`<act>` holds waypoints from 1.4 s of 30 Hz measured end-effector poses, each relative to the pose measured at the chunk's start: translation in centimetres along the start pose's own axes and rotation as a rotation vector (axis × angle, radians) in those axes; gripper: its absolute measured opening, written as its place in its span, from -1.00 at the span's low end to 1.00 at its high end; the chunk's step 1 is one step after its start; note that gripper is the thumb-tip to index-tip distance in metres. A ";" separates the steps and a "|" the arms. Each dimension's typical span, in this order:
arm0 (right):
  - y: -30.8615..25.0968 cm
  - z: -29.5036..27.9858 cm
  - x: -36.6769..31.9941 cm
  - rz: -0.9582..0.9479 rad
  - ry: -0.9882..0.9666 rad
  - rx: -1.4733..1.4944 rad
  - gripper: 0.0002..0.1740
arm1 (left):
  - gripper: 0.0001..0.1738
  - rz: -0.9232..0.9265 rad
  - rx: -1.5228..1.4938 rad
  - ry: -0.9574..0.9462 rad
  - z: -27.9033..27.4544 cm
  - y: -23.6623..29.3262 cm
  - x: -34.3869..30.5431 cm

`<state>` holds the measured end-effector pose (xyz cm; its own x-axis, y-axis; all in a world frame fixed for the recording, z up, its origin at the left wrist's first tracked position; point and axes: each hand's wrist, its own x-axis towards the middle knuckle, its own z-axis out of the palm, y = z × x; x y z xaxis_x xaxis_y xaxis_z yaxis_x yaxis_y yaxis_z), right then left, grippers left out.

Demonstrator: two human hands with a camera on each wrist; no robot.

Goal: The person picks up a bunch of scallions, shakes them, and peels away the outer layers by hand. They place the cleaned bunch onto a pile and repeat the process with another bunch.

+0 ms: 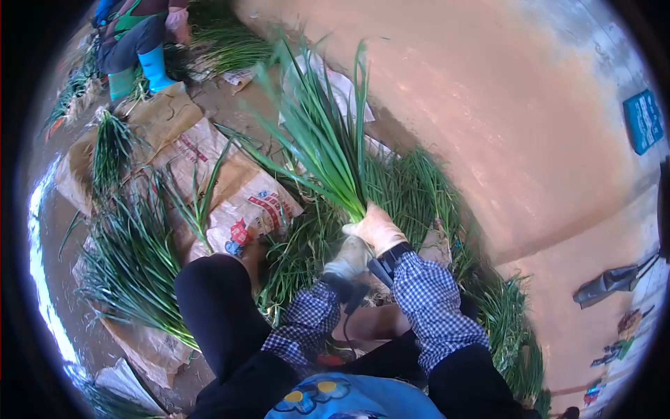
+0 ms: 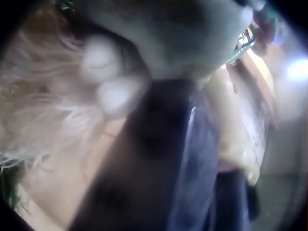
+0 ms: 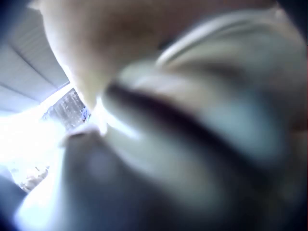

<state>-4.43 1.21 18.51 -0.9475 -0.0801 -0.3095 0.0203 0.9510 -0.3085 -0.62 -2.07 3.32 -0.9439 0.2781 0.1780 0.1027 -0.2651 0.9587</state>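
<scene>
A bunch of long green stalks with leaves [image 1: 328,157] stands up from both gloved hands in the head view, its leaves fanning up and left. My right hand [image 1: 379,228] grips the bunch near its base. Just below and to the left, my left hand [image 1: 350,257] is against the lower end of the bunch, its fingers curled. Pale stringy roots [image 2: 48,96] show beside the left hand's glove [image 2: 178,38] in the left wrist view. Blurred glove folds [image 3: 144,144] fill most of the right wrist view, where the stalks cannot be made out.
Piles of green stalks lie at the left [image 1: 132,258], under the hands and along the right [image 1: 513,335]. Printed sacks [image 1: 241,195] cover the ground at the left. A person in blue boots [image 1: 155,68] sits at the upper left. A teal object [image 1: 643,121] lies far right.
</scene>
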 end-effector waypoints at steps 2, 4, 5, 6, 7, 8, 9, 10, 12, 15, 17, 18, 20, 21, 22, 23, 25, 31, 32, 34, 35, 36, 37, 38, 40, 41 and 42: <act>0.7 -0.7 0.6 0.066 0.080 -0.115 -0.41 | -0.37 -0.063 0.517 -0.238 0.1 6.7 -0.9; 1.7 -3.1 1.9 0.045 0.119 -0.072 -0.50 | -0.26 0.102 0.145 -0.149 3.7 -6.2 -0.2; 1.5 -5.0 2.2 0.029 0.150 -0.059 -0.52 | -0.16 -0.111 0.272 -0.253 2.5 -2.9 -2.1; 1.2 -7.1 2.5 -0.005 0.190 -0.135 -0.46 | -0.05 -0.309 0.423 -0.384 1.3 0.7 -3.9; 1.1 -8.8 2.3 -0.030 0.227 -0.211 -0.39 | -0.02 -0.459 0.367 -0.461 -0.7 2.4 -5.1; 1.2 -10.3 2.0 -0.080 0.261 -0.345 -0.42 | -0.05 -0.663 0.493 -0.468 -2.5 2.8 -5.8; 1.2 -11.7 1.4 -0.136 0.297 -0.487 -0.44 | -0.09 -0.641 0.445 -0.336 -4.3 3.2 -6.2; 0.6 -13.0 0.2 -0.147 0.305 -0.539 -0.50 | -0.14 -0.657 0.352 -0.103 -5.9 -0.5 -5.7; 0.3 -13.9 -1.1 -0.155 0.270 -0.582 -0.53 | -0.19 -0.588 0.043 -0.160 -7.3 6.0 -3.3; -1.9 -12.0 -3.4 -0.232 0.210 -0.650 -0.64 | -0.21 -0.054 -0.219 -0.109 -3.3 11.5 -1.2; -4.3 -8.8 -5.4 -0.252 0.104 -0.752 -0.53 | -0.20 0.109 -0.634 -0.060 -1.0 13.0 0.8; -3.2 -6.3 -5.9 -0.436 0.306 -0.874 -0.45 | -0.28 0.045 -1.055 0.063 -0.7 12.7 1.3; -1.6 -4.5 -7.5 -0.708 0.469 -0.789 -0.15 | -0.44 -0.007 -1.463 0.264 -2.2 12.8 1.8; -3.1 -5.8 -9.6 -0.636 0.325 -0.551 0.01 | -0.53 0.010 -1.458 0.330 -3.6 11.9 2.4; -2.5 -6.6 -10.8 -0.603 0.326 -0.336 0.07 | -0.56 0.028 -1.519 0.542 -4.4 13.1 2.5; -1.2 -7.2 -11.8 -0.571 0.319 -0.121 0.14 | -0.58 0.053 -1.557 0.641 -5.7 13.2 2.7; 5.5 -4.7 -10.3 -0.465 0.270 0.237 0.18 | -0.56 0.117 -1.591 0.637 -7.2 13.8 2.2; 0.4 1.3 -5.0 -0.701 0.421 0.891 -0.20 | -0.57 0.037 -1.469 0.434 -3.9 13.4 2.3; 1.6 2.7 -3.2 -0.707 0.581 0.468 -0.37 | -0.57 -0.012 -1.480 0.433 -4.0 13.7 1.8; -0.4 -0.3 -6.7 -0.530 0.349 0.446 -0.47 | -0.58 -0.074 -1.533 0.467 -5.4 13.9 1.2; 0.6 -0.1 -7.2 -0.464 0.138 0.818 -0.56 | -0.58 -0.086 -1.594 0.492 -6.1 13.8 1.4; 1.1 -0.2 -8.1 -0.338 -0.032 1.190 -0.64 | -0.57 -0.098 -1.579 0.532 -6.9 14.0 1.5; 2.2 -0.8 -9.9 -0.282 -0.036 1.282 -0.68 | -0.58 -0.091 -1.499 0.577 -7.7 13.5 1.5; 2.8 -1.7 -12.0 -0.225 -0.034 1.375 -0.72 | -0.56 -0.077 -1.422 0.572 -8.7 12.9 1.3; 6.4 -2.5 -13.5 -0.545 -0.010 1.847 -0.84 | -0.56 0.001 -1.296 0.473 -10.3 10.4 1.8; 8.1 -3.1 -13.4 -0.767 -0.048 2.045 -0.80 | -0.60 0.007 -1.281 0.515 -10.6 10.3 1.5; 9.4 -4.4 -13.5 -0.862 -0.052 2.035 -0.70 | -0.59 0.012 -1.215 0.488 -11.1 10.3 0.8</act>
<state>7.12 12.54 23.78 -0.9006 -0.2251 0.3719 -0.0358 -0.8141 -0.5796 -3.77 -14.82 10.91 -0.9870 -0.0229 -0.1588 0.0067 -0.9948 0.1017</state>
